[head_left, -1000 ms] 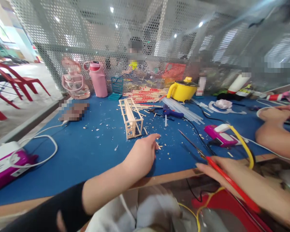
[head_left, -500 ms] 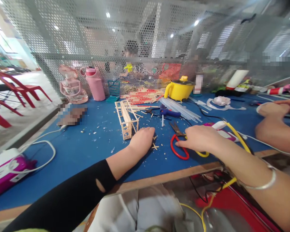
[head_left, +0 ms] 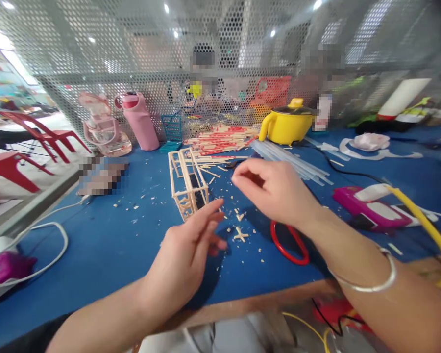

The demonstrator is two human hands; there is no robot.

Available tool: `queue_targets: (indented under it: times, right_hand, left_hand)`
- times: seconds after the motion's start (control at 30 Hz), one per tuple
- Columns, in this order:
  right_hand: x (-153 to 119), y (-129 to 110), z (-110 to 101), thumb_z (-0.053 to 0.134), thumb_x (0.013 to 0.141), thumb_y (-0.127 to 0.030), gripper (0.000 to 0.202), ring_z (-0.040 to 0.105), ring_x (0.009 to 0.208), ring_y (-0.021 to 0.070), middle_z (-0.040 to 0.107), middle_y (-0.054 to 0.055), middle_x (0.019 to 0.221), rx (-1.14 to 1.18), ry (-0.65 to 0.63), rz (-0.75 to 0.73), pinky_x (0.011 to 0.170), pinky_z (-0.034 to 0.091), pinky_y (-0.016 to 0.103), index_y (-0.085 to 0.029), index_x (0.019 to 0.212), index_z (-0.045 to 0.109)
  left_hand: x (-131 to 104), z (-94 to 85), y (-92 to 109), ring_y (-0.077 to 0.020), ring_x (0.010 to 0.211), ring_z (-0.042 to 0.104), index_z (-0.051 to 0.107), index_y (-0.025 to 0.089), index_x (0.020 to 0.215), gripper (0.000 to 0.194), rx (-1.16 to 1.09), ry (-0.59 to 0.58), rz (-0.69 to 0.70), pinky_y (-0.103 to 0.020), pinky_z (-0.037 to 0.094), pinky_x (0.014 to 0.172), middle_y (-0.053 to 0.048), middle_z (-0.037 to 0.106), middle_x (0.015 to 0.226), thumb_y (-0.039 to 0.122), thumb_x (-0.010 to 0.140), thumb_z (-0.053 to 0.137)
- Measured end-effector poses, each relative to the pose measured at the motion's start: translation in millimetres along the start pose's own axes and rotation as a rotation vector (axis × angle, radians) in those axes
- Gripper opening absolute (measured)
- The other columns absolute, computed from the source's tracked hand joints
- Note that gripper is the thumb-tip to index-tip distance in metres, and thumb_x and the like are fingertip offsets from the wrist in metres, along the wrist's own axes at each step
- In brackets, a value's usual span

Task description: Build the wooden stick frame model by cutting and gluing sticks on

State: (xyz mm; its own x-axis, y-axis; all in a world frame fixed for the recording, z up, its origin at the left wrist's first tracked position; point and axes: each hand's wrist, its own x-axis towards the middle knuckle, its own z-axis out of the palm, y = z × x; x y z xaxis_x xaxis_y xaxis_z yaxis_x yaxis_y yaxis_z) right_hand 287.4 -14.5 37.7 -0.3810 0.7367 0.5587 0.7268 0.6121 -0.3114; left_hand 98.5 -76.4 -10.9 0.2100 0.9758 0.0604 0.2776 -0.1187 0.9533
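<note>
My left hand (head_left: 183,255) is over the blue table with its fingers stretched out and slightly apart, and nothing shows in it. Just beyond its fingertips stands a box-shaped frame of thin wooden sticks (head_left: 186,176), with a dark piece visible inside its near end. My right hand (head_left: 281,189) is raised above the table, thumb and fingertips brought together; whatever they pinch, if anything, is too small to make out. Below that hand lies a pair of scissors (head_left: 292,260), of which mainly one red handle loop shows. Small crossed stick pieces (head_left: 240,234) lie between both hands.
Behind the frame lies a pile of red-marked wooden sticks (head_left: 220,139). Clear glue sticks (head_left: 297,162) and a yellow pot (head_left: 290,125) are at the back right. A pink bottle (head_left: 141,122) stands back left. Purple power strips (head_left: 371,208) with cables flank the work area.
My right hand has left the scissors and moved up and inward, fingertips now together. My left hand has lifted from beside the stick frame, its fingers extended. The view has shifted a little.
</note>
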Motion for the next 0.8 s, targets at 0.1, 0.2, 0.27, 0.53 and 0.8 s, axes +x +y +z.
queue_targets:
  times: [0.1, 0.2, 0.27, 0.53, 0.8]
  right_hand:
    - [-18.8, -15.4, 12.5, 0.055, 0.087, -0.020, 0.009, 0.055, 0.066, 0.0090, 0.064, -0.001, 0.074, 0.157, 0.022, -0.322, 0.063, 0.041, 0.022, -0.017, 0.083, 0.063]
    - [-30.5, -28.5, 24.9, 0.054, 0.088, -0.020, 0.013, 0.052, 0.070, 0.0125, 0.063, 0.002, 0.075, 0.178, -0.127, -0.537, 0.063, 0.041, 0.025, -0.017, 0.084, 0.067]
    - [-32.9, -32.9, 32.2, 0.054, 0.088, -0.018, 0.016, 0.050, 0.070, 0.0136, 0.063, 0.003, 0.074, 0.182, -0.157, -0.561, 0.062, 0.040, 0.026, -0.017, 0.084, 0.069]
    - [-30.5, -46.7, 40.5, 0.054, 0.089, -0.018, 0.016, 0.051, 0.075, 0.0139, 0.068, 0.003, 0.086, 0.166, -0.162, -0.543, 0.067, 0.043, 0.027, -0.017, 0.087, 0.069]
    - [-8.6, -63.3, 37.5, 0.052, 0.089, -0.021, 0.020, 0.053, 0.073, 0.0157, 0.064, 0.004, 0.076, 0.067, -0.358, -0.422, 0.067, 0.042, 0.030, -0.016, 0.078, 0.068]
  left_hand:
    - [-17.6, -0.9, 11.6, -0.0166, 0.075, 0.071, 0.049, 0.018, 0.128, 0.034, -0.616, 0.080, -0.481, -0.026, 0.057, 0.066, -0.012, 0.072, 0.100, 0.027, 0.095, 0.043]
    - [-21.0, 4.9, 19.5, -0.0147, 0.073, 0.070, 0.053, 0.012, 0.118, 0.027, -1.008, 0.128, -0.650, -0.027, 0.057, 0.072, -0.011, 0.071, 0.088, 0.021, 0.096, 0.041]
    - [-20.0, 9.3, 20.7, -0.0151, 0.073, 0.070, 0.055, 0.010, 0.113, 0.025, -1.163, 0.151, -0.634, -0.029, 0.057, 0.073, -0.011, 0.071, 0.087, 0.019, 0.097, 0.038]
    - [-27.0, 11.9, 17.7, -0.0191, 0.078, 0.071, 0.060, 0.006, 0.102, 0.040, -1.366, 0.214, -0.574, -0.032, 0.057, 0.075, -0.013, 0.071, 0.085, 0.035, 0.099, 0.034]
    - [-16.0, -3.2, 20.9, -0.0183, 0.084, 0.069, 0.060, 0.009, 0.088, 0.041, -1.391, 0.217, -0.568, -0.036, 0.052, 0.088, -0.011, 0.069, 0.083, 0.034, 0.100, 0.030]
